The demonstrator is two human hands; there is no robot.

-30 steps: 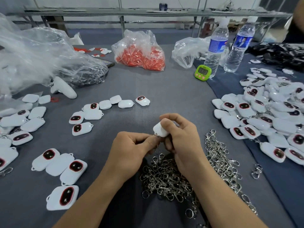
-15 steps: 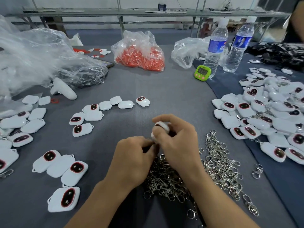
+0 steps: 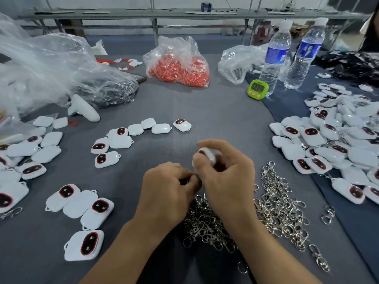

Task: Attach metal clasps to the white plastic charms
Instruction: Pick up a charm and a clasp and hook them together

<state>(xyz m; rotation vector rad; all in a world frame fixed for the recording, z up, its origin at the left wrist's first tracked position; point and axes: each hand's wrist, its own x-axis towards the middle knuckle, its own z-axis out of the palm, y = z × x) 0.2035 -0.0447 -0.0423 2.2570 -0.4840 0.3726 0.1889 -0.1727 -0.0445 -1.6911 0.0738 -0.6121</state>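
Note:
My right hand (image 3: 225, 177) is closed around a white plastic charm (image 3: 209, 153), of which only the top edge shows above my fingers. My left hand (image 3: 168, 187) is pinched shut right against it at the charm's lower end; what it pinches is hidden, likely a metal clasp. Both hands hover over a heap of silver metal clasps (image 3: 276, 203) on the grey cloth. Loose white charms with red-rimmed dark windows (image 3: 90, 210) lie to the left. A big pile of charms (image 3: 336, 144) lies at the right.
A bag of orange parts (image 3: 178, 68), a clear plastic bag (image 3: 51, 68), two water bottles (image 3: 274, 56), a green timer (image 3: 257, 89) and a white controller (image 3: 82, 109) stand at the back. A row of charms (image 3: 141, 128) lies mid-table. Another person sits at the far right.
My right hand has turned the charm over and closed more around it, hiding most of it. My left hand's pinch has moved tighter against its lower end.

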